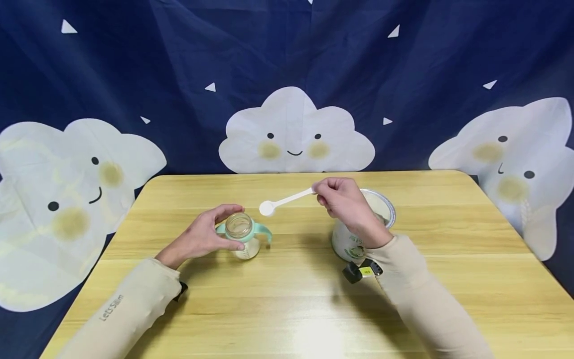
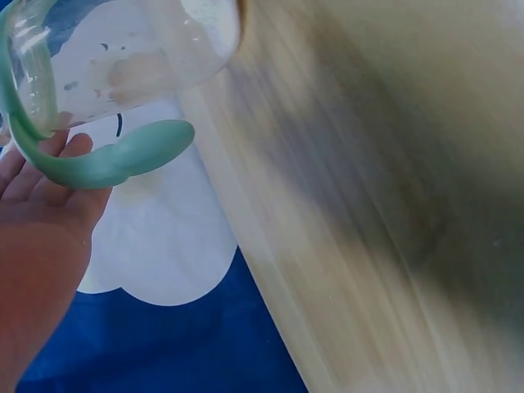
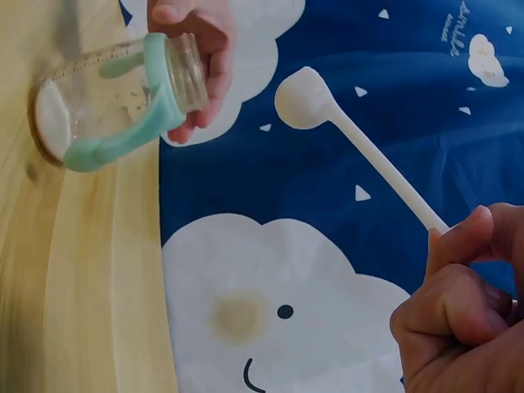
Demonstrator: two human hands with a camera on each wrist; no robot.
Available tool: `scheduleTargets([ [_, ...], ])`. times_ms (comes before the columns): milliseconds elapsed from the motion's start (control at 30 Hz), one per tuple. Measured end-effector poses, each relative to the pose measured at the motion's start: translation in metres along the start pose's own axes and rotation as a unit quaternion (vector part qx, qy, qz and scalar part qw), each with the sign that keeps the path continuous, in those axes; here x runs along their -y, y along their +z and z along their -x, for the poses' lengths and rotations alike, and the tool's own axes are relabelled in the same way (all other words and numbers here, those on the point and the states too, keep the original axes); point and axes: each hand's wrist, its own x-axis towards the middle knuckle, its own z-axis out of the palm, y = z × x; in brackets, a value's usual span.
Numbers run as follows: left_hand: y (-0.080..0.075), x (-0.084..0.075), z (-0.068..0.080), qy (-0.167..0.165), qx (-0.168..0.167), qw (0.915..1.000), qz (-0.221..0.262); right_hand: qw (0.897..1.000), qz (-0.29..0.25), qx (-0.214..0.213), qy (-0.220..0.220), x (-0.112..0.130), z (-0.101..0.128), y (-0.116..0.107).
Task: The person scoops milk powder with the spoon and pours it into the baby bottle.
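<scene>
The left hand [image 2: 41, 221] sits at the lower left, fingers against the bottle's green handle [image 2: 123, 160]. The clear bottle [image 2: 123, 49] fills the upper left, standing on the blurred wooden table [image 2: 393, 213] to the right. A blue cloth [image 2: 188, 352] with a white cloud lies beyond.

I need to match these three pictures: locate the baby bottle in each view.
Head: baby bottle left of centre on the table, held by the left hand.
Left wrist: top left, glass and green handle.
Right wrist: top left, lying sideways in the picture.
Shared landmark: the bottle's green handle.
</scene>
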Motion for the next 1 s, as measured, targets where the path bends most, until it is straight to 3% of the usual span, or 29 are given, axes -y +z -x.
scheduleTargets([
  [333,0.0,0.008,-0.001,-0.014,-0.005,0.9998,-0.013,1.0,-0.002,0.005,-0.005,0.003,0.0,0.013],
  [633,0.005,0.011,-0.001,-0.015,-0.019,0.9995,0.02,1.0,0.025,-0.003,-0.008,0.002,-0.003,0.028],
  [1000,0.006,0.011,0.0,-0.026,-0.025,0.9993,0.006,0.999,0.029,-0.005,-0.017,-0.003,-0.007,0.045],
])
